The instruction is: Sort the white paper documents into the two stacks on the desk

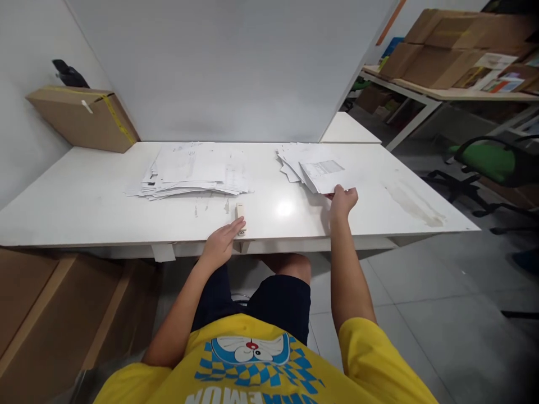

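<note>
My left hand (221, 242) is at the front edge of the white desk, its fingers closed over a small cream stapler (240, 212) that lies lengthwise on the desktop. Between the thumb and fingers of my right hand (343, 201) is the near corner of some white paper sheets (324, 175), the top one printed with a grey block. These sheets are tilted up a little over a small, loose pile of papers (290, 160). To the left, a larger, uneven stack of papers (189, 168) lies near the back panel.
A cardboard box (84, 118) leans at the desk's back left corner, before a tall white panel (223, 67). Cardboard partitions (63, 308) stand at lower left. On the right are a second table with boxes (446, 47) and a green-seated chair (484, 163).
</note>
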Motion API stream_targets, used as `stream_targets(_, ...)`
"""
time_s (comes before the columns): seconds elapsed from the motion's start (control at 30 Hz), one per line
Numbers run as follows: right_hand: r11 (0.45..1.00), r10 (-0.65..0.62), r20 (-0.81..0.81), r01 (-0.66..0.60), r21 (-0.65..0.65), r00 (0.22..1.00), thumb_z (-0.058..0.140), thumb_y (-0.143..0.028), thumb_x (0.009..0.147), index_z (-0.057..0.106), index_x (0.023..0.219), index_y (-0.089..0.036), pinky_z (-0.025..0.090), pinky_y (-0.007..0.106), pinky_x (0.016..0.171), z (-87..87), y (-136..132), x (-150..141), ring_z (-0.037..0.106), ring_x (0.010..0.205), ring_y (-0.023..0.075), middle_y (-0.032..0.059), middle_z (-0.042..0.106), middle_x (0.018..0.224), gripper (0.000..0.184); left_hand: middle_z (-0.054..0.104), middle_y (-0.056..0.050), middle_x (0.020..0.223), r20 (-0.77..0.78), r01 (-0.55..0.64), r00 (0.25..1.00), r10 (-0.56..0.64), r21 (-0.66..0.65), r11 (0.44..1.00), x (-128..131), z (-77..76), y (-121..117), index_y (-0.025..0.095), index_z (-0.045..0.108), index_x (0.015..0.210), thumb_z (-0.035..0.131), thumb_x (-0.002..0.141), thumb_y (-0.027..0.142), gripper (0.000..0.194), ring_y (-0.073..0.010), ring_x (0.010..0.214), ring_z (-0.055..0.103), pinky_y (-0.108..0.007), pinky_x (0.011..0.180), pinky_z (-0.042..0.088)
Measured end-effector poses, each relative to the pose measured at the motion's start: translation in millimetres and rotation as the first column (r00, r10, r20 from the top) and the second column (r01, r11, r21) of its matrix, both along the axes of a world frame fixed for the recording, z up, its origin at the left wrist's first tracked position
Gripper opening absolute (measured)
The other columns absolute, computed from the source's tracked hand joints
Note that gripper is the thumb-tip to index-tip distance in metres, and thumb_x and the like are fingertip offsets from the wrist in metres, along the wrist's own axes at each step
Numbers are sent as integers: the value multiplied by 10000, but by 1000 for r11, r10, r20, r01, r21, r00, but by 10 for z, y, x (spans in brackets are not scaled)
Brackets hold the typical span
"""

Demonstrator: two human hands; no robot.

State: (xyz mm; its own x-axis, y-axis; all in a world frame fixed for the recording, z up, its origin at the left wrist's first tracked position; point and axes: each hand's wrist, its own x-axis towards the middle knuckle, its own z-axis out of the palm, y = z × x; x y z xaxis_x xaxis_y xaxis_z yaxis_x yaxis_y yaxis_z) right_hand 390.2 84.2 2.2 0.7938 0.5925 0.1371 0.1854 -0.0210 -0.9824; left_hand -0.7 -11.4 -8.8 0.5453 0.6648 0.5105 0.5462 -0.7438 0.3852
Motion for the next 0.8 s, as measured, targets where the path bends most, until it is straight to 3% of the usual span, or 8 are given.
stream_targets(0.1,978,-11,192,51,-204,981,496,-227,796,546,1209,-77,504,412,891,45,164,-18,625,943,259,160,611,1058,443,489,-26,1513,-7,-4,1000,4,-8,1000,-10,30,-38,313,345,1534,328,965,99,608,-196,1347,538,-395,1075,517)
stream_targets(0.23,918,-23,320,147,-368,947,579,-279,795,392,1423,-3,409,459,1031,-68,154,30,545,1194,364,287,427,1364,710,453,-45,1541,-1,-46,999,46,-55,997,20,22,-117,314,299,1552,325,1002,182,567,-192,1263,613,-323,974,570)
stream_targets(0.33,899,34,381,139,-416,924,543,-341,862,455,1372,22,397,493,1029,-153,131,77,545,1177,396,309,436,1330,632,395,-123,1574,42,-194,979,199,-95,976,28,48,-31,237,204,1581,339,1006,239,590,-185,1104,699,-291,872,594)
stream_targets(0.4,879,87,438,138,-457,895,509,-380,898,525,1306,27,394,516,1015,-176,147,91,551,1150,407,313,460,1296,577,426,-155,1551,34,-273,961,275,-56,960,-21,131,198,178,217,1570,348,997,245,592,-210,1140,679,-343,960,557)
stream_targets(0.47,855,130,468,140,-499,874,491,-418,915,541,1300,44,395,528,993,-177,176,90,555,1126,413,328,457,1309,603,442,-149,1542,-15,-300,954,300,33,953,-119,246,569,158,305,1536,369,977,250,570,-257,1321,552,-406,1078,475)
stream_targets(0.57,849,114,458,152,-505,882,447,-413,944,567,1286,65,390,518,983,-151,194,83,552,1124,405,343,478,1306,600,422,-152,1555,-68,-406,908,415,114,907,-292,369,1204,133,372,1503,467,940,319,600,-315,1459,367,-502,1219,255)
stream_targets(0.67,877,68,432,153,-456,899,414,-380,964,625,1228,55,386,485,992,-125,176,82,547,1135,376,326,540,1233,550,379,-185,1572,-94,-479,868,487,100,872,-403,336,1629,103,403,1484,566,885,414,695,-379,1485,292,-582,1221,170)
stream_targets(0.8,896,2,433,190,-401,901,425,-304,937,682,1133,33,380,479,1003,-158,184,115,564,1079,342,271,594,1110,467,579,-137,1425,-2,-502,863,505,100,859,-465,174,1771,161,557,1370,540,910,387,513,-331,1408,440,-564,1196,267)
